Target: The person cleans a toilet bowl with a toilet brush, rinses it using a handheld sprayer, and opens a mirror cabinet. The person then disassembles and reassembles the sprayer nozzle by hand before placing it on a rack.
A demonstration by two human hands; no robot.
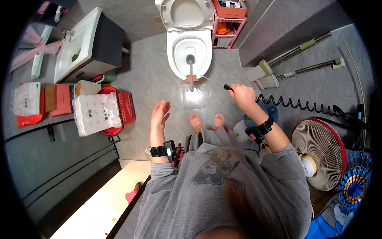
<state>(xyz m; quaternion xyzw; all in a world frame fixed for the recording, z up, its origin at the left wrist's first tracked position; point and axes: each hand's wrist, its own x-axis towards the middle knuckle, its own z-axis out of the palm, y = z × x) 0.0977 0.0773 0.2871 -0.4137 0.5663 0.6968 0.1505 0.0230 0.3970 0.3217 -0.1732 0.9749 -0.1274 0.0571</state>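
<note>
My right hand is closed around a black handheld bidet sprayer, its head pointing toward the toilet. A black coiled hose runs from that hand to the right wall. In midair on the left, my left hand is empty, fingers apart, nearest the red basket. Ahead stands a white toilet with its lid raised. A toilet brush leans over the front rim, its grey head down in the bowl. Wet, shiny floor tile lies below the brush handle.
At left are a washbasin and a red basket with a paper-roll pack. A pink rack stands beside the toilet. Mops and a fan are at right. Pink slippers are on my feet.
</note>
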